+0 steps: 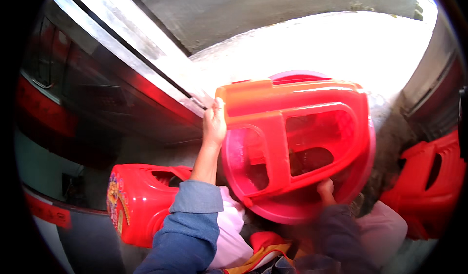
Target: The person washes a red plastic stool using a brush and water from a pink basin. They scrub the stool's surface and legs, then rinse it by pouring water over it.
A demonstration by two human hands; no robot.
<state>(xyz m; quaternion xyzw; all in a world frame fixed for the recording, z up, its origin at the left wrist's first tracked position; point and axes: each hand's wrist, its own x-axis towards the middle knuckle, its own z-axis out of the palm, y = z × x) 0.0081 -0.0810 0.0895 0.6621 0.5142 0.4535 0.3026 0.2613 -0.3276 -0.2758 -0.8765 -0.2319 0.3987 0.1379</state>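
A red plastic stool is tilted on its side over a round pink-red plastic basin. My left hand grips the stool's upper left corner, with the thumb along its edge. My right hand is at the stool's lower edge, above the basin; its fingers are mostly hidden and the forearm is blurred. Through the stool's openings I see the basin's inside, which looks wet and dark at the bottom.
Another red stool with a colourful printed seat lies on its side at my left. More red plastic stools stand at the right. A metal door frame runs close by on the left. Beyond the basin lies bright concrete ground before a grey wall.
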